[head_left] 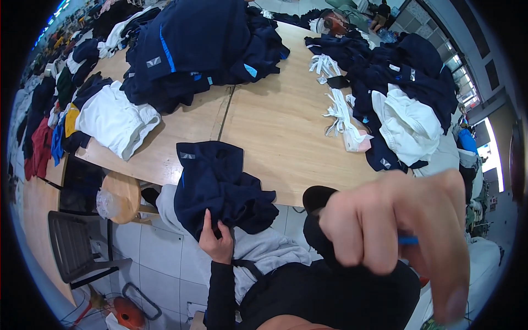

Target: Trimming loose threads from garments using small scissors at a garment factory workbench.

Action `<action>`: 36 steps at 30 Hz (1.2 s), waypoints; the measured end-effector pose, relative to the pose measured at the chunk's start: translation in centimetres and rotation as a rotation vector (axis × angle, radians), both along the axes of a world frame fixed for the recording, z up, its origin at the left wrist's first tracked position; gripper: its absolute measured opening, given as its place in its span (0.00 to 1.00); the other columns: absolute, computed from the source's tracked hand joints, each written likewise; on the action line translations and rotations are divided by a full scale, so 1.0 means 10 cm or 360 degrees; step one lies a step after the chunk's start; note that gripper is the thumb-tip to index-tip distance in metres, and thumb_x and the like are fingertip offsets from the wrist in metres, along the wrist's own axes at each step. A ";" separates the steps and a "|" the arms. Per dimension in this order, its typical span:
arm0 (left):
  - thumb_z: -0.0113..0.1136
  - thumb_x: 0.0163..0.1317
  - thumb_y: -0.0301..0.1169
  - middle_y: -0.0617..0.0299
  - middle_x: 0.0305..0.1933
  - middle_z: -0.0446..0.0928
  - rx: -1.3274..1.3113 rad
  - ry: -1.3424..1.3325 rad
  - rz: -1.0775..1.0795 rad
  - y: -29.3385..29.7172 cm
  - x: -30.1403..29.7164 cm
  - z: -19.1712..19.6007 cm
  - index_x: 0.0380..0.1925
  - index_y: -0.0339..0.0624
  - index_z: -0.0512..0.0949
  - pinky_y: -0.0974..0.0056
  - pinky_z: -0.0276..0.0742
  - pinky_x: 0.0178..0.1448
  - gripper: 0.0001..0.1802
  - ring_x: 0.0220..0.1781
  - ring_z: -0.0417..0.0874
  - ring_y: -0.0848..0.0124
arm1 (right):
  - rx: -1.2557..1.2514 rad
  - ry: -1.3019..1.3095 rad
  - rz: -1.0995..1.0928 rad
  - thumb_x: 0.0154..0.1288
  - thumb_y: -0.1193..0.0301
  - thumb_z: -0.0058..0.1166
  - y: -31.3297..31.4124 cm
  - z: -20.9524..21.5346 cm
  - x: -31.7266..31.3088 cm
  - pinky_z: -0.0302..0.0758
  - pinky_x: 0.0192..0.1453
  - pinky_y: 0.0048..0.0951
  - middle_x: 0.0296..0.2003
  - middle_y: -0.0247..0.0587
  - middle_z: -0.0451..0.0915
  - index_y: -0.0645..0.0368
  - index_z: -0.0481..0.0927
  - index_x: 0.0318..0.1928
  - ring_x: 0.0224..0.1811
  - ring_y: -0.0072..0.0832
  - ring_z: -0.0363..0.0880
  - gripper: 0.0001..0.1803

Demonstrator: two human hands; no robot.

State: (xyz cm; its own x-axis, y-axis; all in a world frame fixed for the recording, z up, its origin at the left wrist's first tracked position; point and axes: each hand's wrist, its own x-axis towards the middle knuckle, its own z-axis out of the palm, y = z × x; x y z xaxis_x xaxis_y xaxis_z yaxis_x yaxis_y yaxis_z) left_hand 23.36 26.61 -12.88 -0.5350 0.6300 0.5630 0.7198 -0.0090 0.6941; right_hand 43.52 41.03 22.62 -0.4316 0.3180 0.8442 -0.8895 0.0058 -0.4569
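A navy blue garment (217, 190) with a small grey patch and a thin bright-blue stripe lies over the near table edge, its lower part hanging toward my lap. My left hand (216, 242) grips the lower edge of its cloth, index finger and thumb on top and the other fingers hidden. Large and close to the camera, my right hand (393, 220) is raised at the right, well apart from the garment. Its fingers are curled, and a bit of something blue (408, 240) shows between them; the rest of that thing is hidden.
A tall pile of navy garments (198, 44) sits at the back left, beside folded white garments (118, 118). At the right lie more navy garments (407, 60), a white garment (407, 124) and bundled white strips (338, 110). A wooden stool (122, 195) and dark chair (71, 247) stand left.
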 end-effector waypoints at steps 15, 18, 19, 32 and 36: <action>0.70 0.65 0.19 0.49 0.39 0.89 -0.0046 -0.0014 0.0014 -0.07 -0.01 -0.04 0.65 0.32 0.84 0.61 0.81 0.34 0.26 0.26 0.85 0.61 | -0.0070 0.0068 0.0356 0.78 0.73 0.63 -0.10 -0.25 -0.92 0.59 0.19 0.25 0.55 0.36 0.85 0.58 0.71 0.57 0.19 0.24 0.70 0.15; 0.70 0.65 0.19 0.49 0.40 0.89 -0.0016 0.0011 0.0023 -0.09 -0.03 -0.05 0.65 0.32 0.84 0.62 0.81 0.34 0.26 0.26 0.85 0.62 | -0.0069 0.0053 0.0393 0.79 0.72 0.63 -0.02 -0.22 -0.69 0.59 0.19 0.25 0.55 0.37 0.86 0.57 0.71 0.58 0.19 0.25 0.70 0.16; 0.70 0.65 0.19 0.49 0.40 0.89 -0.0024 0.0012 0.0027 -0.10 -0.04 -0.06 0.65 0.32 0.84 0.62 0.81 0.34 0.26 0.26 0.85 0.62 | -0.0072 0.0048 0.0406 0.79 0.72 0.63 -0.08 -0.26 -0.84 0.59 0.19 0.25 0.55 0.37 0.86 0.57 0.71 0.58 0.19 0.25 0.70 0.16; 0.71 0.65 0.20 0.50 0.40 0.89 0.0018 -0.0011 0.0003 -0.06 -0.01 -0.06 0.64 0.34 0.84 0.62 0.80 0.34 0.26 0.26 0.84 0.62 | -0.0039 -0.0040 0.0511 0.80 0.69 0.63 0.00 -0.24 -1.31 0.60 0.19 0.24 0.53 0.41 0.86 0.57 0.69 0.60 0.19 0.25 0.71 0.18; 0.71 0.64 0.20 0.50 0.40 0.89 0.0016 0.0048 0.0028 -0.08 -0.01 -0.04 0.64 0.34 0.84 0.62 0.81 0.35 0.26 0.26 0.84 0.62 | -0.0034 -0.0046 0.0572 0.80 0.68 0.63 0.06 -0.26 -1.34 0.60 0.19 0.24 0.52 0.43 0.86 0.56 0.68 0.60 0.18 0.25 0.71 0.19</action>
State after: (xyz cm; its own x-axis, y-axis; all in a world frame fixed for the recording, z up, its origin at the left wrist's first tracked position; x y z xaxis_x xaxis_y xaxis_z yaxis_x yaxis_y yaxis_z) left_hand 23.24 25.82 -13.33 -0.5288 0.6150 0.5850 0.7404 -0.0028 0.6722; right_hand 30.15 41.61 20.05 -0.5426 0.1590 0.8248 -0.8196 -0.3150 -0.4785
